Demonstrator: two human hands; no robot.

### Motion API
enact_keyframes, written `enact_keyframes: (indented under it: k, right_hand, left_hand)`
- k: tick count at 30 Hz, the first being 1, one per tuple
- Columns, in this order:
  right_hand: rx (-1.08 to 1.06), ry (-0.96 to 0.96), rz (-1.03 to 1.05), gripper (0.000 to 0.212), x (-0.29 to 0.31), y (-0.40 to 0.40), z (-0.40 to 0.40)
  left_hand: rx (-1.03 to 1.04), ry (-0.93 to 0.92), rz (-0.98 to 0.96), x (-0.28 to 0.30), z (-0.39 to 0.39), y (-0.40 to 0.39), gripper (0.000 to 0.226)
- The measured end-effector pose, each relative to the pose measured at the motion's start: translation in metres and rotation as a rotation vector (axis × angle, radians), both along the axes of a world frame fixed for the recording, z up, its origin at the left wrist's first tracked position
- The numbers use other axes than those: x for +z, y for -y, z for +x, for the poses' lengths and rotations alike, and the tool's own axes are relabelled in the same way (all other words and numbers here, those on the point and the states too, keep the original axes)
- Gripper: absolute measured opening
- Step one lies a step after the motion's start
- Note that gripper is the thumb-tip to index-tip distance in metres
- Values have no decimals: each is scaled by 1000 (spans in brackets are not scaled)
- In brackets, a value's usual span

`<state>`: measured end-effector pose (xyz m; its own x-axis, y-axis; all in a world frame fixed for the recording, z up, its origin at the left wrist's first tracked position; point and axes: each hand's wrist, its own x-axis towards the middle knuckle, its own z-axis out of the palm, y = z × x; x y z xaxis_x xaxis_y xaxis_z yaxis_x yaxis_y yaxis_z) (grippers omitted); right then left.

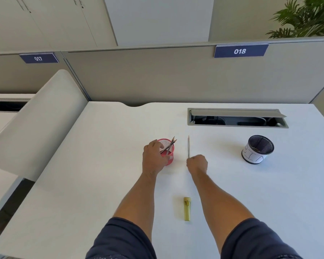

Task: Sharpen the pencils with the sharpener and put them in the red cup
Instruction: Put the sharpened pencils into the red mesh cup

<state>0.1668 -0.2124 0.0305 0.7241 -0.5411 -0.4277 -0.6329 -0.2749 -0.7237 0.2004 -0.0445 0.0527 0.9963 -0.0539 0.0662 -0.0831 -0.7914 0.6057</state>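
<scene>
A red mesh cup (168, 153) stands on the white desk (101, 165) with two pencils (170, 145) leaning out of it, tips up to the right. My left hand (153, 158) rests against the cup's left side, fingers around its rim. My right hand (197, 164) is closed on the lower end of one pencil (188, 146), which points straight up and away, just right of the cup. A yellow sharpener (187, 208) lies on the desk nearer to me, between my forearms.
A black mesh cup with a white paper wrap (257, 149) stands at the right. An open cable tray (236, 118) is set into the desk at the back. A grey partition (176, 75) closes the far side; a white divider (36, 118) rises at the left.
</scene>
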Motion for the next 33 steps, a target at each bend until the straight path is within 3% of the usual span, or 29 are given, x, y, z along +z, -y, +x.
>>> enact_keyframes:
  k: [4,9,14,20,26,33]
  right_hand:
    - [-138,332,214,16,25,-2,9]
    - [-15,567,300,16,48,-7,17]
    - [191,490,290,11,45,-18,17]
    - [371,332,28,10,39,-25,12]
    - [349,287,4,10,32,-27,18]
    - [186,354,136,9,29,-25,20]
  left_hand:
    - [4,18,-7,1,-1,1,50]
    - [2,31,-13,2,-2,1,49]
    - [11,44,-25,2,-3,1,47]
    - [-1,6,-27,3,-4,2,50]
    - [-4,6,-15,3,-3,1,52]
    - [-4,-4,-23,6,-4,2,50]
